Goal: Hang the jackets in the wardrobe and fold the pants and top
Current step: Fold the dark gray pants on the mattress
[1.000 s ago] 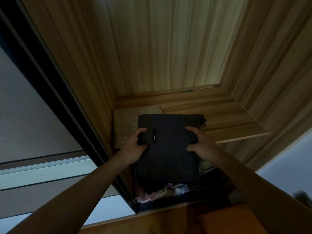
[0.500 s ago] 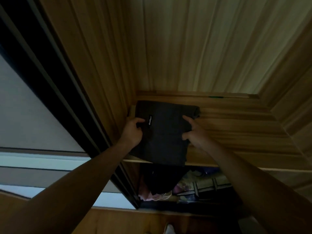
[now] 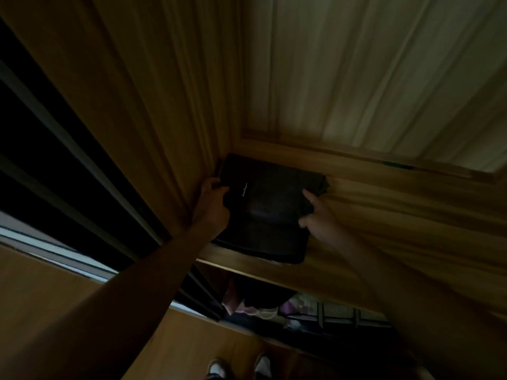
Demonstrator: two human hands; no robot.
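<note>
A folded black garment (image 3: pixel 270 212) with a small white script label lies flat on the wooden wardrobe shelf (image 3: pixel 384 229), pushed into the back left corner. My left hand (image 3: pixel 212 200) grips its left edge, thumb on top. My right hand (image 3: pixel 317 215) holds its right edge, index finger stretched along the cloth. The tan folded item seen before is hidden under the black garment. The light is dim.
The wardrobe's wooden side wall (image 3: pixel 164 119) stands just left of my left hand. A dark sliding door frame (image 3: pixel 68 160) runs along the left. Below the shelf hang clothes (image 3: pixel 255 300) and pale items. My feet (image 3: pixel 238 367) show on the wooden floor.
Both hands have pushed the black garment further back and left on the shelf, over the tan item. The camera has tilted and closed in.
</note>
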